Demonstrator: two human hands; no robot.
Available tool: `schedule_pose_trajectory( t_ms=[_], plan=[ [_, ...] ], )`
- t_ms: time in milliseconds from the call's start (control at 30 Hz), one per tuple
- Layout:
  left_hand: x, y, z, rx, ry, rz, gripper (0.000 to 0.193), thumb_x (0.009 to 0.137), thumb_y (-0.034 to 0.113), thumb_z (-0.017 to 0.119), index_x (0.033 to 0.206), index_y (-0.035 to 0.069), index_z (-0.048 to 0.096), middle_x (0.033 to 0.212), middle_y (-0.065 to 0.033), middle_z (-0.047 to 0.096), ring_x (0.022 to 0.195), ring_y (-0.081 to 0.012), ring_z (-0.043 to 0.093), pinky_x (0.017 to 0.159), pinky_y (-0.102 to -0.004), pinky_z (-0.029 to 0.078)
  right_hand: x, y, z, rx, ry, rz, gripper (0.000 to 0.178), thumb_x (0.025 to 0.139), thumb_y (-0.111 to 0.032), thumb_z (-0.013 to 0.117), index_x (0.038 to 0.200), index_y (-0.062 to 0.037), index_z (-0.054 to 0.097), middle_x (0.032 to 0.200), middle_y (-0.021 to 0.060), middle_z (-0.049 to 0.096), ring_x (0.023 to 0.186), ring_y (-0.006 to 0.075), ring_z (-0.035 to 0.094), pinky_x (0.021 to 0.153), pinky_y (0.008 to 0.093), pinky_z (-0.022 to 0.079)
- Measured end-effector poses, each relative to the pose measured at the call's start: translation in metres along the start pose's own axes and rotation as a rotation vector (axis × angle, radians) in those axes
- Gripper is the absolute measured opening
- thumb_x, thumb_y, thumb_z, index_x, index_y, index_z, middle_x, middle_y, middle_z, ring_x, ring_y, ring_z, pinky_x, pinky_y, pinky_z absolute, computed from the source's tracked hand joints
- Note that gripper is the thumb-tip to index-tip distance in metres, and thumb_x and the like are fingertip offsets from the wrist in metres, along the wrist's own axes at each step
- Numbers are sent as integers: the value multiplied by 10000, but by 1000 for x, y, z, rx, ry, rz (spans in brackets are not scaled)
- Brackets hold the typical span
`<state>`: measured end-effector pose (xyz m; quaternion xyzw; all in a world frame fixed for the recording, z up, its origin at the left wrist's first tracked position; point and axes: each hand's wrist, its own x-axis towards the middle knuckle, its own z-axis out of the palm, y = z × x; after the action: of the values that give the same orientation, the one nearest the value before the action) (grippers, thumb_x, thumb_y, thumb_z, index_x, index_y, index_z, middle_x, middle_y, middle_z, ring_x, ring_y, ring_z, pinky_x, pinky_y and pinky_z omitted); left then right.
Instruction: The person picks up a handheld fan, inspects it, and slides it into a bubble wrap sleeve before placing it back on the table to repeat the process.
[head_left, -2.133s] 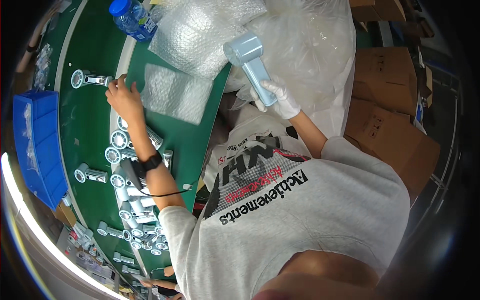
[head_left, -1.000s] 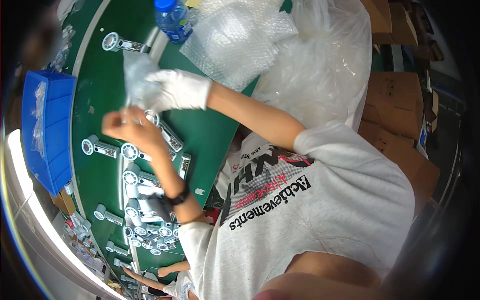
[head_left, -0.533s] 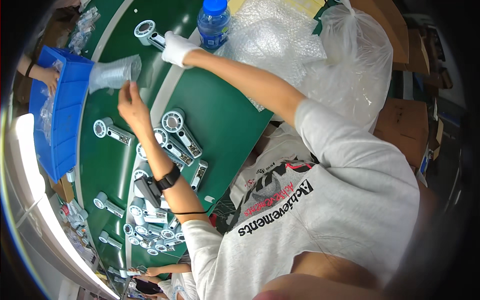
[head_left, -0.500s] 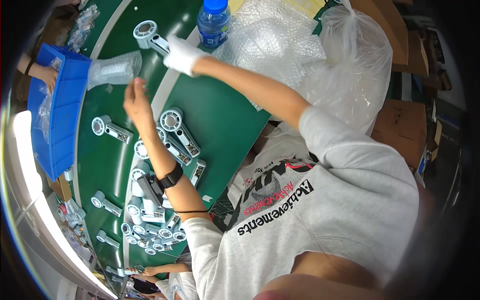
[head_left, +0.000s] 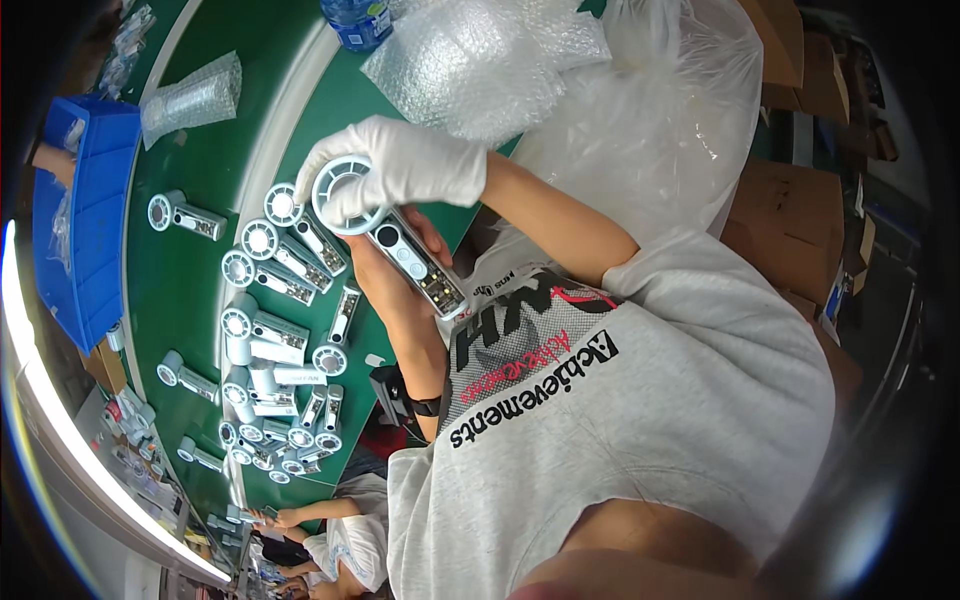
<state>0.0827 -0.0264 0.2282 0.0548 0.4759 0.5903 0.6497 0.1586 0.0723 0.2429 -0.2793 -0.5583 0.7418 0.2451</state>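
A light blue handheld fan (head_left: 418,268) is held up close to my chest, tilted, with its round head toward the upper left. Its handle front shows a dark round button and bare electronic parts. My right hand (head_left: 400,165), in a white glove, is closed over the fan head, fingers bent onto its grille. My bare left hand (head_left: 372,270) wraps round the handle from behind; its palm is mostly hidden. Beyond my left arm, several more handheld fans (head_left: 290,255) lie on the green table, some piled together at the lower end.
At the far left a person's hand reaches into a blue crate (head_left: 105,220). A bubble-wrap pouch (head_left: 195,100) and single fans lie on the green strip beside it. Bubble-wrap sheets (head_left: 480,60), a blue jar (head_left: 357,25), a clear plastic bag (head_left: 680,130) and cardboard boxes (head_left: 785,235) are farther right.
My right hand has brought a fan from the far strip back toward my chest. My left hand, empty before, now grips its handle. The view has shifted slightly.
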Motion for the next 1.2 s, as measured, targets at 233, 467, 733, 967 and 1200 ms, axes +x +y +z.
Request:
schedule_pose_trajectory(
  t_ms=[233,467,733,967,1200],
  plan=[
    [-11,0,-9,-71,-33,5,580,876,514,257,826,-18,481,546,-105,479,394,-195,472,330,-280,391,-4,2,10,57,-4,-13,250,706,-115,640,936,-22,619,830,73,626,759,103,573,689,220,464],
    [-19,6,-14,63,28,38,570,879,504,262,860,-21,482,554,-113,500,402,-191,491,331,-270,400,-5,-2,22,117,36,-70,223,705,-112,643,913,-33,625,801,55,627,692,93,572,645,205,468],
    [-25,7,-9,277,198,117,549,891,474,254,892,-26,481,571,-113,511,396,-181,492,316,-263,397,-4,-7,27,-76,55,-69,203,727,-170,643,880,-38,622,774,57,622,694,91,574,592,204,463],
    [-32,26,-2,-60,-56,86,463,873,406,332,841,-36,468,581,-113,495,374,-177,475,297,-256,380,48,-16,-57,-1015,796,-594,449,693,-276,646,1082,-101,506,1043,150,475,939,298,458,798,368,388],
    [-41,33,-3,-140,-137,98,466,860,400,334,761,-38,459,552,-111,472,345,-177,447,292,-253,361,138,15,-128,-960,613,-743,283,642,-92,649,914,-76,575,952,128,542,880,290,527,786,361,433]
  ],
)
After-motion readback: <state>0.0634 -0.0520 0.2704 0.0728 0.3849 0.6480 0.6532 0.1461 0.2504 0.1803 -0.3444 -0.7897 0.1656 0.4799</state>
